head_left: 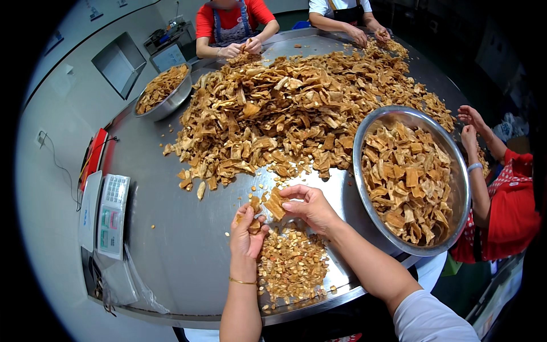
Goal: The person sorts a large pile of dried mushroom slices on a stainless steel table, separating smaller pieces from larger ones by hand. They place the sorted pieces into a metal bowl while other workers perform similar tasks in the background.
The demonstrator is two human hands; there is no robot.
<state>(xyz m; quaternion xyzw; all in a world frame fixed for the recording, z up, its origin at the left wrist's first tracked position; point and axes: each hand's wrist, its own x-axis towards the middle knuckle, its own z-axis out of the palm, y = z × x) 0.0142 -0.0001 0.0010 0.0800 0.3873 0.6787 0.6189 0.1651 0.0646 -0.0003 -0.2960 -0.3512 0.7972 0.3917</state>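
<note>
My left hand [246, 231], with a gold bangle at the wrist, is closed around small brown dried pieces [254, 225]. Just to its right, my right hand [307, 208] pinches a flat, larger dried slice [276, 202] between thumb and fingers. Below both hands lies a small heap of pale and brown crumbs [290, 263] on the steel table [171, 228]. A big pile of similar dried slices [285, 114] spreads across the middle beyond my hands, with loose bits at its near edge.
A steel bowl of slices [410, 182] stands at my right, another [162, 94] at back left. A scale [111, 211] and plastic bag [134, 285] lie at left. Co-workers handle pieces opposite [233, 25], [336, 17] and at right [496, 205].
</note>
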